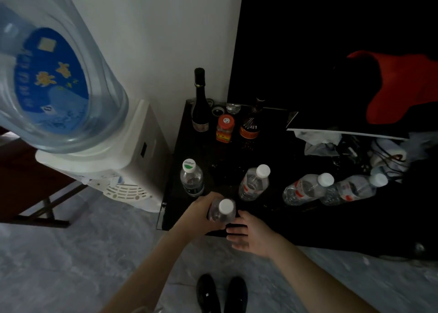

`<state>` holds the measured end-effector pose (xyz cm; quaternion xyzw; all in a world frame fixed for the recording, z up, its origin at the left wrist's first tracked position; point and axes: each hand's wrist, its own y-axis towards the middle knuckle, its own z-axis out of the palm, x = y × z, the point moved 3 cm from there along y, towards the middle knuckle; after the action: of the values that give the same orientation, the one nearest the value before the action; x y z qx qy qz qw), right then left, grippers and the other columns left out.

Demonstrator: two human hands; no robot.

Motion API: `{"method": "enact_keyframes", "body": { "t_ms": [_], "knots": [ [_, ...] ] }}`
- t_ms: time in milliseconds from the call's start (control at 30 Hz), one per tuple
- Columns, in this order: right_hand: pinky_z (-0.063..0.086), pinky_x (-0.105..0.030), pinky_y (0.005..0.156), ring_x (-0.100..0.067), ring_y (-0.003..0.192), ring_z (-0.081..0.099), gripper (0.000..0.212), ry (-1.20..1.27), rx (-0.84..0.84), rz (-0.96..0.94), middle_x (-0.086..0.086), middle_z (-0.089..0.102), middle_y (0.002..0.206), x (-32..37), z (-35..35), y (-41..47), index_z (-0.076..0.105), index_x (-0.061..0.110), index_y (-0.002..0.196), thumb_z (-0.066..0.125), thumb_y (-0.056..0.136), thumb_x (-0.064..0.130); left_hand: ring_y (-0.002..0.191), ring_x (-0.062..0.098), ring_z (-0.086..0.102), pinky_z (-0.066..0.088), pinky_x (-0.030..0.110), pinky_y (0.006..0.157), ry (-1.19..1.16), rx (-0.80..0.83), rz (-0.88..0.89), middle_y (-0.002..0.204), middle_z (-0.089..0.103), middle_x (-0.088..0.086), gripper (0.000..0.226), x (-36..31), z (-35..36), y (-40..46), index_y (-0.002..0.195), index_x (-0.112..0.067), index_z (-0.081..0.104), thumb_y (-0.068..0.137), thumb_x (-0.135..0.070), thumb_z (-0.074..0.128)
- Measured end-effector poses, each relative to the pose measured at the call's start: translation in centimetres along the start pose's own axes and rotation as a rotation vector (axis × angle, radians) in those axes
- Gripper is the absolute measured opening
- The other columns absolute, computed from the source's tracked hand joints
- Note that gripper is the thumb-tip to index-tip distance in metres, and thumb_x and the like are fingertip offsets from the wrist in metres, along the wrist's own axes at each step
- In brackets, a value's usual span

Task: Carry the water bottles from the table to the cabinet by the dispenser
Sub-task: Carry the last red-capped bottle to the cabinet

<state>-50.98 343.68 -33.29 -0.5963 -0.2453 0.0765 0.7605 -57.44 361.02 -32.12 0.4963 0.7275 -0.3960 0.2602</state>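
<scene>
**Water bottle going down at the cabinet's front edge**

Head view: my left hand (201,214) wraps the white-capped water bottle (222,212) upright over the black cabinet (175,147) beside the dispenser (132,151). My right hand (248,234) hovers open, empty, ready to steady it. Four bottles (253,182) already stand behind, so I judge it goes in front.

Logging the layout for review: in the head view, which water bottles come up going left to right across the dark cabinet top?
Green-capped bottle → bottle held in the left hand → upright white-capped bottle → leaning red-labelled bottle → rightmost bottle.
</scene>
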Motion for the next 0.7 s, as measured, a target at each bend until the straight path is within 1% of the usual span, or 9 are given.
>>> {"method": "enact_keyframes", "body": {
  "t_ms": [100,167,267,333,433,533,600,667,700],
  "knots": [
    [0.051,-0.045,0.093,-0.032,0.11,0.064,0.046,-0.016,0.0,-0.015,-0.017,0.066,0.119,0.0,0.2,-1.5,0.061,0.008,0.123,0.045,0.101,0.046,0.126,0.016,0.051,0.045,0.036,0.107,0.088,-0.036,-0.037,0.132,0.059,-0.003,0.076,-0.3,0.0,-1.0,0.137,-0.023,0.055,0.07,-0.028,0.09],
    [0.05,-0.045,0.095,-0.031,0.107,0.065,0.044,-0.043,0.005,-0.026,-0.017,0.066,0.119,0.4,0.2,-2.8,0.061,0.009,0.124,0.046,0.102,0.044,0.133,0.023,0.046,0.041,0.037,0.11,0.147,-0.076,-0.083,0.14,0.055,0.003,0.085,-0.7,-0.5,-1.7,0.144,-0.019,0.05,0.071,-0.031,0.09],
    [0.053,-0.04,0.085,-0.029,0.104,0.066,0.042,-0.108,0.035,-0.058,-0.016,0.067,0.12,1.5,0.0,-4.9,0.061,0.01,0.124,0.048,0.101,0.042,0.133,0.027,0.045,0.042,0.038,0.109,0.213,-0.115,-0.132,0.143,0.053,0.003,0.088,-1.9,-1.6,-2.8,0.149,-0.019,0.045,0.073,-0.034,0.088],
    [0.053,-0.039,0.084,-0.028,0.104,0.067,0.041,-0.162,0.057,-0.088,-0.015,0.067,0.12,2.4,-0.3,-6.5,0.062,0.011,0.124,0.05,0.1,0.042,0.133,0.027,0.045,0.041,0.037,0.11,0.242,-0.113,-0.142,0.145,0.052,0.003,0.089,-2.9,-2.2,-3.5,0.151,-0.02,0.042,0.074,-0.031,0.087],
    [0.053,-0.039,0.088,-0.029,0.11,0.066,0.041,-0.239,0.076,-0.137,-0.015,0.067,0.122,4.0,-0.8,-9.0,0.062,0.01,0.123,0.05,0.1,0.041,0.132,0.027,0.045,0.043,0.039,0.108,0.301,-0.141,-0.155,0.147,0.05,0.002,0.079,-4.4,-3.5,-4.5,0.151,-0.022,0.042,0.081,-0.027,0.079],
    [0.053,-0.038,0.088,-0.029,0.11,0.066,0.041,-0.305,0.089,-0.188,-0.014,0.068,0.121,5.8,-1.3,-11.4,0.063,0.01,0.122,0.052,0.099,0.042,0.127,0.028,0.048,0.047,0.038,0.101,0.346,-0.245,-0.175,0.14,0.054,0.002,0.06,-6.4,-5.1,-5.7,0.146,-0.021,0.047,0.088,-0.02,0.065],
    [0.054,-0.038,0.088,-0.028,0.108,0.068,0.04,-0.333,0.091,-0.235,-0.013,0.069,0.119,7.2,-1.5,-13.0,0.064,0.01,0.122,0.054,0.098,0.041,0.124,0.028,0.05,0.048,0.039,0.097,0.364,-0.322,-0.138,0.135,0.056,0.002,0.054,-8.1,-6.2,-6.4,0.142,-0.019,0.052,0.089,-0.017,0.063],
    [0.055,-0.038,0.089,-0.027,0.106,0.069,0.038,-0.366,0.087,-0.3,-0.012,0.07,0.118,8.8,-1.6,-14.9,0.065,0.011,0.12,0.057,0.097,0.04,0.127,0.026,0.051,0.049,0.038,0.099,0.4,-0.395,-0.07,0.139,0.056,0.0,0.054,-10.5,-7.5,-6.5,0.142,-0.021,0.053,0.089,-0.021,0.065],
    [0.056,-0.039,0.09,-0.027,0.106,0.069,0.036,-0.384,0.078,-0.34,-0.012,0.07,0.117,9.6,-1.6,-15.9,0.065,0.012,0.12,0.059,0.097,0.039,0.133,0.025,0.049,0.047,0.038,0.104,0.416,-0.416,-0.038,0.146,0.052,-0.002,0.058,-11.9,-8.1,-6.3,0.145,-0.023,0.051,0.09,-0.026,0.065]
  ]
}}
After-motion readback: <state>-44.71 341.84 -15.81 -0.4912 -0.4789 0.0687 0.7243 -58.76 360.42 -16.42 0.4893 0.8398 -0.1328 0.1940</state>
